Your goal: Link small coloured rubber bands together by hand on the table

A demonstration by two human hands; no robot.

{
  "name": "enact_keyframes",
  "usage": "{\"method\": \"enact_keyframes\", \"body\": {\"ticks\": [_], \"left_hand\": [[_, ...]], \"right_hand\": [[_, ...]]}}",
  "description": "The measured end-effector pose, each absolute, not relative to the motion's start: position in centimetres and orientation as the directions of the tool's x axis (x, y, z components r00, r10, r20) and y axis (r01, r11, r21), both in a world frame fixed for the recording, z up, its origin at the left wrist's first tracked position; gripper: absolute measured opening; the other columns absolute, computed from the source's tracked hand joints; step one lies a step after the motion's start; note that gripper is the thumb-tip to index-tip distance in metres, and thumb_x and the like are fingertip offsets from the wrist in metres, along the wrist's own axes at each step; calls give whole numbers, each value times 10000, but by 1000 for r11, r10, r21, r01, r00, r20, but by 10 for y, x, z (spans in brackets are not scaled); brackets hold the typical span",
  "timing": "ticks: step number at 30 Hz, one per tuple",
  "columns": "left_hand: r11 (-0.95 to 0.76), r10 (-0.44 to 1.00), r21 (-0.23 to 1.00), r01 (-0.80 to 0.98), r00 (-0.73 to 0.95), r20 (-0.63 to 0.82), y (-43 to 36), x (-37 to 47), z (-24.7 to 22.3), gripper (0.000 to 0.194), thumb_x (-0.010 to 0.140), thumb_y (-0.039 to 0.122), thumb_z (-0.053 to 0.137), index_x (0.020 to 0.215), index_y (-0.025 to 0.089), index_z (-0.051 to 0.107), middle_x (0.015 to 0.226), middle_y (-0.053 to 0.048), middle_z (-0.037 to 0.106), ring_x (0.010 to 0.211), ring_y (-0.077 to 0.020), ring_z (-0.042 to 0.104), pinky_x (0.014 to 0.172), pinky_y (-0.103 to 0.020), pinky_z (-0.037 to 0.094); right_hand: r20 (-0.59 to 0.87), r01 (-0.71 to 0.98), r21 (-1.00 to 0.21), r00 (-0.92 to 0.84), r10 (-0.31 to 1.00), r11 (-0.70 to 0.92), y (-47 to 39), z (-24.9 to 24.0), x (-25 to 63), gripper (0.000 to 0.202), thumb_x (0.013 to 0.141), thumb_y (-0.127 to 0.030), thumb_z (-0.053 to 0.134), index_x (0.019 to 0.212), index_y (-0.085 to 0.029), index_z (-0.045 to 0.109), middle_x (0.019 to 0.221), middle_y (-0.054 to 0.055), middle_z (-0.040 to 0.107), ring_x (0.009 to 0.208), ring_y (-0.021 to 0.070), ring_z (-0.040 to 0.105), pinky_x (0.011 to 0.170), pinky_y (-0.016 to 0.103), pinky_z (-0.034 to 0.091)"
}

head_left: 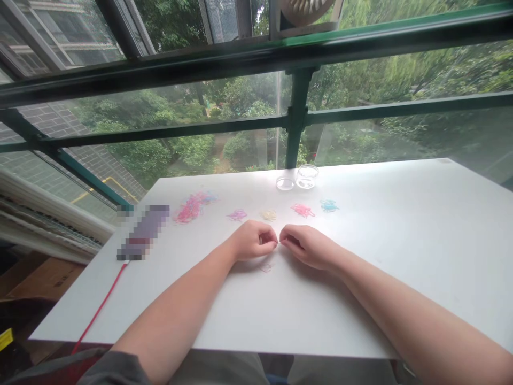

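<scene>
Above the middle of the white table (pixel 340 299), my left hand (pixel 253 239) and my right hand (pixel 306 243) face each other, fingertips almost touching. Both are closed in a pinch. Something thin and pale shows between the fingertips, too small to name. Just below my left hand lie one or more loose pink elastic bands (pixel 266 267). Beyond the hands is a row of small piles of bands: purple bands (pixel 238 215), pale yellow bands (pixel 268 215), pink bands (pixel 303 210) and blue bands (pixel 329 205). Farther left spreads a larger mixed pile of bands (pixel 194 206).
A clear round jar (pixel 307 176) and a clear lid (pixel 285 184) stand at the table's far edge. On the left lies a blurred-out dark device (pixel 145 232) with a red cable (pixel 100 307) running off the near edge. Green window bars (pixel 296 117) rise behind the table.
</scene>
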State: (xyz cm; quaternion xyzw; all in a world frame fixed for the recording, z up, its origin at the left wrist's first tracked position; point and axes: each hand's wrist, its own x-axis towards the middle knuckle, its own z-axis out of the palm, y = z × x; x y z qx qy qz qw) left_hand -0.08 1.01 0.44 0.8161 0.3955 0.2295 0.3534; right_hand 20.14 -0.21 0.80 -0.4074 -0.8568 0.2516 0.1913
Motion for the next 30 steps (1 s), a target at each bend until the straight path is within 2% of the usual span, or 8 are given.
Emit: {"method": "enact_keyframes", "body": {"ticks": [6,13,18,30], "left_hand": [[-381,857,792,477,504,108,15,-4,2,114,700,218,570,717,132,643,604,-1,591,535,-76,483,506,-185,368],[-375,862,794,479,495,108,14,-2,1,121,696,229,576,724,137,649,616,-3,600,533,-75,474,502,-186,367],[-384,856,791,477,505,111,14,-1,2,108,691,230,581,706,140,640,618,-2,604,523,-71,468,504,-188,372],[-422,819,803,420,556,140,14,0,4,38,661,167,581,646,138,600,594,10,573,528,-67,454,502,-185,356]], "right_hand": [[149,622,-621,-505,850,478,4,7,208,157,772,-142,443,866,-189,559,634,-18,560,564,109,480,545,222,354],[136,528,-678,-594,793,511,1,10,207,148,760,-228,534,896,-182,570,585,-50,472,516,87,407,513,209,331],[185,519,-667,-579,794,534,2,4,202,113,795,-218,499,821,-184,604,592,-28,493,528,90,412,524,208,342],[250,459,-715,-536,806,527,7,2,203,67,724,-165,584,660,-170,601,626,-14,537,561,92,468,546,208,368]]}}
